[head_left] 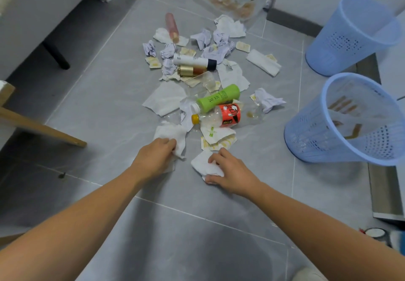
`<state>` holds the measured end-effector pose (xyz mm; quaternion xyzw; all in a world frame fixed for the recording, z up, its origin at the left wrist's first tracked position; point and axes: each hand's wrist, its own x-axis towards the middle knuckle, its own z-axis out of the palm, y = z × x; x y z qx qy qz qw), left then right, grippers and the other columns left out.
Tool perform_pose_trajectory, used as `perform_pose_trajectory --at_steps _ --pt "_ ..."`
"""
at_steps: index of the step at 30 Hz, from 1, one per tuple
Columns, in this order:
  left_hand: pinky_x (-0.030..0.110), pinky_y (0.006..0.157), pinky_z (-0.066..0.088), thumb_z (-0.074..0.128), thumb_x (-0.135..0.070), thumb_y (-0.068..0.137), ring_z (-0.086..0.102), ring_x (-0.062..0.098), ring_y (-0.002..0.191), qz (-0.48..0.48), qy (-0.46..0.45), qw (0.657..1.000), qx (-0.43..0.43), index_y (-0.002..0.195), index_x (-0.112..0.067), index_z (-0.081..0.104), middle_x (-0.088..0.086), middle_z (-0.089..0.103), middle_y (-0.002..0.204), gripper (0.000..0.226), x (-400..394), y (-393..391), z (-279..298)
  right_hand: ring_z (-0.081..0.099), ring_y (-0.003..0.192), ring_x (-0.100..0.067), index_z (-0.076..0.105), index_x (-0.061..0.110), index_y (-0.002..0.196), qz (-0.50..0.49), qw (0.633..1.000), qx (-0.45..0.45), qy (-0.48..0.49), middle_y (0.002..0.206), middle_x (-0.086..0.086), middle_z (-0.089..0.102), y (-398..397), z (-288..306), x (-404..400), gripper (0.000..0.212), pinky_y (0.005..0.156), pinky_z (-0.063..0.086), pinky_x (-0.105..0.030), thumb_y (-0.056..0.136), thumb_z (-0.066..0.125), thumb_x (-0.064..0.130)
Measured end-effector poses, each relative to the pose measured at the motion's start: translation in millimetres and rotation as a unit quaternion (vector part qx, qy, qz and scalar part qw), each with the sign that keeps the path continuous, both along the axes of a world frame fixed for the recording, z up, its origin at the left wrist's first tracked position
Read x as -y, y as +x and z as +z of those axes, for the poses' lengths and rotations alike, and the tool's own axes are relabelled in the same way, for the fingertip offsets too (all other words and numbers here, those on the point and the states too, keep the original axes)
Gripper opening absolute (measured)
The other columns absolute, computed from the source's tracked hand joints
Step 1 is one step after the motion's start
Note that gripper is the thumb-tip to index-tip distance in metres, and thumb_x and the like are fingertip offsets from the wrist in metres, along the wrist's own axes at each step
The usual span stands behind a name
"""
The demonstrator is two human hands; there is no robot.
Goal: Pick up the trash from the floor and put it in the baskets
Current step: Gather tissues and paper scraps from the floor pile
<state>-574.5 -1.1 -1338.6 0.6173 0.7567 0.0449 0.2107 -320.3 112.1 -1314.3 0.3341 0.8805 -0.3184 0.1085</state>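
Observation:
A heap of trash lies on the grey tiled floor: crumpled papers, tissues, wrappers and bottles. My left hand (154, 159) grips a white tissue (173, 132) at the heap's near edge. My right hand (232, 174) closes on another crumpled white tissue (202, 163) beside it. Just beyond are a clear bottle with a red label (228, 115) and a green bottle (219, 98). Two blue plastic baskets stand at the right: the near basket (306, 136) holds some wrappers, the far basket (328, 46) looks empty.
A white tube (194, 61), a gold-capped bottle (189, 70) and a pink bottle (172, 26) lie farther back. A wooden leg (41, 127) and a black furniture leg (55, 55) stand at the left. A power strip and cables lie at the back wall. A metal threshold runs along the right.

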Motion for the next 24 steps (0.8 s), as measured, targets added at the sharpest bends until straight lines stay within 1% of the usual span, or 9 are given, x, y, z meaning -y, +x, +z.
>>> perform_pose_trajectory --at_steps 3,5,7,8,10,13,17,20,24 --pt "0.038 0.053 0.037 0.054 -0.017 0.093 0.048 0.027 0.087 0.017 0.034 0.999 -0.008 0.097 -0.015 0.045 0.004 0.047 0.100 0.010 -1 -2 8 0.057 0.091 -0.025 0.053 0.034 0.113 0.011 1.000 -0.019 0.015 0.108 0.011 0.042 -11 2 -6 0.033 0.081 0.050 -0.040 0.089 0.065 0.053" --pt "0.039 0.053 0.036 0.052 -0.014 0.093 0.047 0.029 0.077 0.032 0.024 0.999 -0.017 0.096 -0.018 0.033 0.006 0.048 0.094 0.020 -4 -1 18 0.056 0.088 -0.026 0.051 0.030 0.106 0.010 0.999 -0.030 0.027 0.105 0.009 0.041 -21 6 -11 0.023 0.077 0.049 -0.041 0.092 0.066 0.041" --pt "0.039 0.052 0.034 0.045 -0.014 0.093 0.043 0.027 0.063 0.054 0.016 0.998 0.006 0.095 -0.020 0.026 0.006 0.051 0.082 0.019 -7 1 30 0.053 0.086 -0.028 0.047 0.026 0.103 0.012 0.998 -0.046 0.036 0.104 0.005 0.045 -29 12 -18 0.019 0.073 0.047 -0.042 0.094 0.062 0.031" --pt "0.038 0.052 0.033 0.043 -0.015 0.094 0.042 0.026 0.061 0.060 0.022 0.998 0.017 0.096 -0.020 0.028 0.005 0.050 0.079 0.016 -9 1 37 0.050 0.085 -0.028 0.046 0.024 0.101 0.015 0.998 -0.054 0.038 0.102 0.004 0.048 -33 16 -22 0.018 0.070 0.044 -0.041 0.093 0.061 0.027" --pt "0.041 0.055 0.039 0.044 -0.015 0.094 0.046 0.027 0.065 0.043 0.059 0.997 0.014 0.097 -0.022 0.035 0.001 0.049 0.085 0.012 -14 2 51 0.047 0.083 -0.026 0.044 0.022 0.097 0.020 0.996 -0.075 0.046 0.096 0.003 0.051 -39 29 -32 0.019 0.068 0.040 -0.039 0.091 0.062 0.022" --pt "0.039 0.060 0.046 0.047 -0.016 0.090 0.053 0.026 0.074 0.019 0.117 0.992 0.033 0.096 -0.024 0.052 -0.005 0.052 0.094 0.012 -34 3 73 0.048 0.083 -0.023 0.047 0.020 0.096 0.017 0.991 -0.109 0.073 0.095 0.003 0.052 -41 58 -52 0.021 0.071 0.042 -0.039 0.082 0.062 0.014" --pt "0.034 0.064 0.046 0.037 -0.027 0.088 0.056 0.015 0.081 0.001 0.183 0.980 0.081 0.098 -0.023 0.065 -0.012 0.057 0.095 0.030 -80 22 120 0.042 0.083 -0.011 0.052 0.016 0.094 -0.062 0.972 -0.191 0.124 0.094 0.008 0.049 -22 111 -84 0.022 0.069 0.037 -0.032 0.076 0.063 0.009" --pt "0.037 0.064 0.050 0.032 -0.032 0.089 0.060 0.017 0.082 -0.045 0.225 0.968 0.101 0.101 -0.022 0.068 -0.011 0.058 0.096 0.039 -124 51 153 0.048 0.082 -0.014 0.055 0.014 0.093 -0.135 0.945 -0.233 0.183 0.093 0.006 0.053 17 152 -107 0.022 0.069 0.038 -0.030 0.074 0.064 0.007" --pt "0.039 0.064 0.052 0.043 -0.024 0.093 0.061 0.020 0.087 -0.131 0.278 0.946 0.103 0.110 -0.020 0.067 -0.006 0.059 0.100 0.030 -189 114 191 0.055 0.081 -0.018 0.057 0.016 0.090 -0.260 0.895 -0.248 0.263 0.092 0.003 0.059 95 195 -140 0.022 0.067 0.044 -0.035 0.076 0.071 0.006"
